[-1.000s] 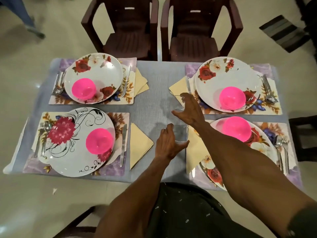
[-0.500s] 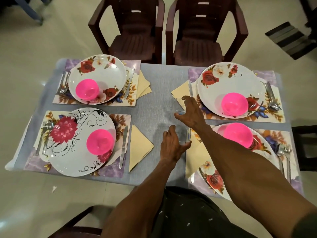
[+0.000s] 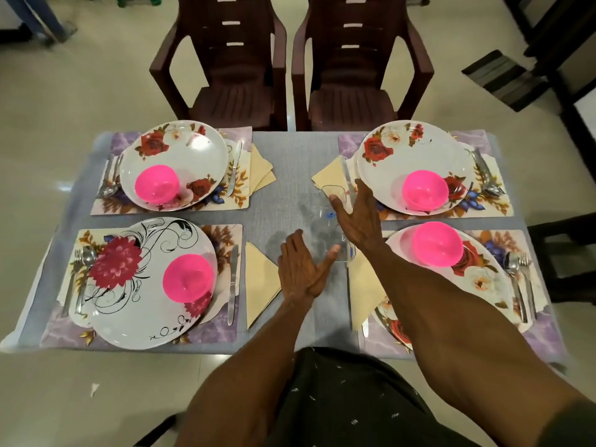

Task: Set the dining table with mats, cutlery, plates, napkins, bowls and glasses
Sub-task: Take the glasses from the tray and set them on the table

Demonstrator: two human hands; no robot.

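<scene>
Four places are laid on the grey table [image 3: 290,162], each with a floral mat, a plate, a pink bowl, a cream napkin and cutlery. A clear glass [image 3: 333,192] stands upright beside the far-right napkin [image 3: 329,177]. My right hand [image 3: 359,217] lies next to that glass with straight fingers, one fingertip touching its rim. A second clear glass [image 3: 346,253] stands by the near-right napkin [image 3: 366,285]. My left hand [image 3: 303,269] is just left of it, fingers straight, thumb tip at the glass's side. Neither hand holds anything.
Two dark plastic chairs [image 3: 225,75] stand at the far edge. Another dark chair [image 3: 567,253] sits at the right end. The left places, far plate [image 3: 175,164] and near plate [image 3: 151,282], show no glasses. A person's legs [image 3: 35,17] stand far left.
My left hand has let go of the near glass and straightened its fingers. My right hand set the far glass down and opened beside it. The camera has tilted up slightly.
</scene>
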